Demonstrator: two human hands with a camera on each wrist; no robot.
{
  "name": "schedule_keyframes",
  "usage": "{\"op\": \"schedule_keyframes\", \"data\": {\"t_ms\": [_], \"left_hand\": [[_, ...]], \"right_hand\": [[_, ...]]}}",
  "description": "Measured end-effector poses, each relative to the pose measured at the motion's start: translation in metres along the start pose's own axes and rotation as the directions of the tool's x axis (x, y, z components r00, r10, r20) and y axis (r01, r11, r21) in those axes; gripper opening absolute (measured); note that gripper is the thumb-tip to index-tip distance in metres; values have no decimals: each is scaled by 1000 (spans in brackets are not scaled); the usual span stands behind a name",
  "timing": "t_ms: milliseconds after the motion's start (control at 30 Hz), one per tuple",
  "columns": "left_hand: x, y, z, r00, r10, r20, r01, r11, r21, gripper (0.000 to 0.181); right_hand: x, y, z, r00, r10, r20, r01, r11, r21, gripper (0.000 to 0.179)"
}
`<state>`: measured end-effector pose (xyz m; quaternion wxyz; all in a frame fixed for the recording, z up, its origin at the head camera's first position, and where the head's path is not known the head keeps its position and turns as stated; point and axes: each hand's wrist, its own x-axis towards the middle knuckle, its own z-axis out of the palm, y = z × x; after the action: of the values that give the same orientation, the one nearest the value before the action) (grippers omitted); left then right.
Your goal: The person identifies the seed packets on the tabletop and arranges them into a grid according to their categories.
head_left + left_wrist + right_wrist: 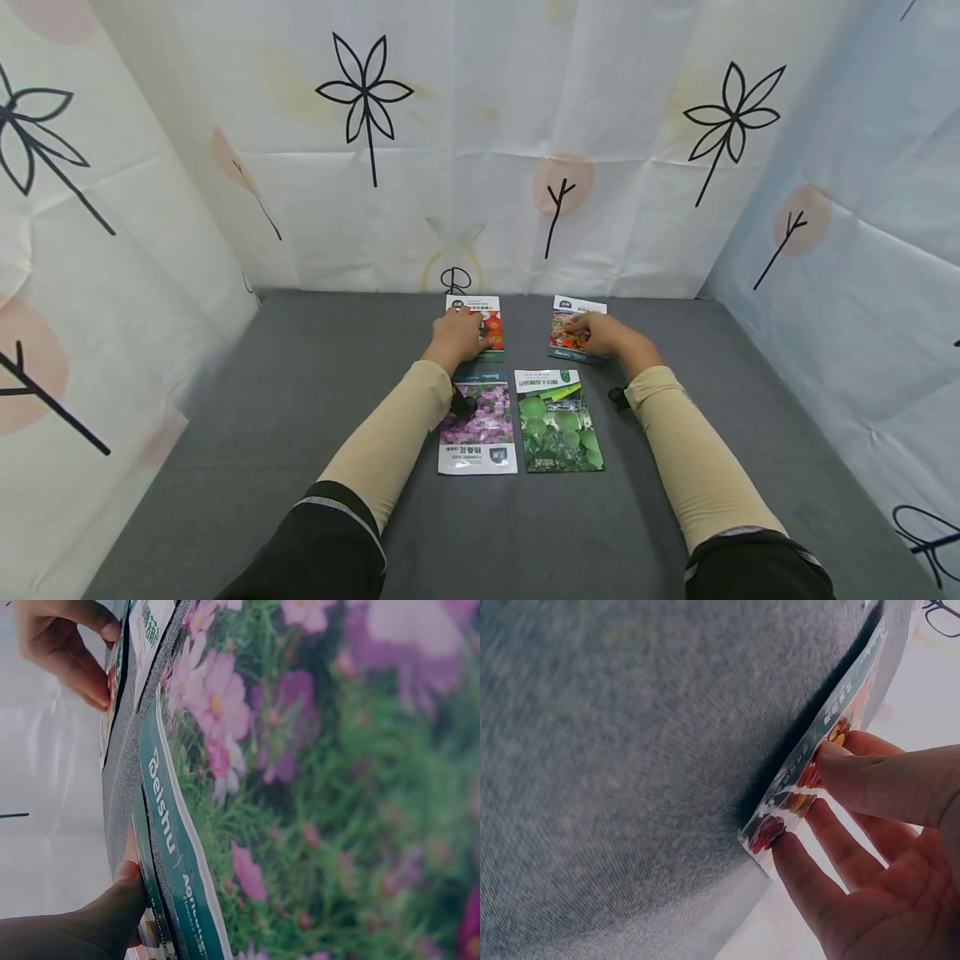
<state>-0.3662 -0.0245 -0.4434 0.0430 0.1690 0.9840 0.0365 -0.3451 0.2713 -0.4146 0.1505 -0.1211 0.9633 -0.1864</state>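
At the back of the table, my left hand [455, 337] rests over a seed packet with red-orange flowers [492, 325], covering its left part. The thumb [127, 889] lies on that packet's near end in the left wrist view; the other fingers are hidden there. To the right, my right hand [611, 337] touches a second seed packet [564, 318] printed with red and yellow flowers. Its thumb and spread fingertips [784, 851] lie on the printed face in the right wrist view, and a dark shadow runs along the packet's near edge.
Nearer me lie a pink-purple flower seed packet [480, 421], partly under the left wrist's black camera, and a green-leaf seed packet [562, 433] beside it. All lie on a grey cloth-covered table [330, 350]. White printed curtains [480, 192] enclose the back and sides.
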Motion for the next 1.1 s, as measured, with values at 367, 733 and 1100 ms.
{"op": "schedule_keyframes", "data": {"t_ms": [367,733,1100], "left_hand": [[0,0,2,1000,1,-14,-1,1000,10,65],[2,0,2,1000,-11,4,11,1000,18,66],[2,1,3,1000,-19,0,19,1000,11,65]], "right_hand": [[4,-9,4,999,-42,6,42,998,-44,64],[8,-18,7,998,-62,10,62,994,-86,60],[12,-26,11,996,-79,38,82,994,-70,63]]}}
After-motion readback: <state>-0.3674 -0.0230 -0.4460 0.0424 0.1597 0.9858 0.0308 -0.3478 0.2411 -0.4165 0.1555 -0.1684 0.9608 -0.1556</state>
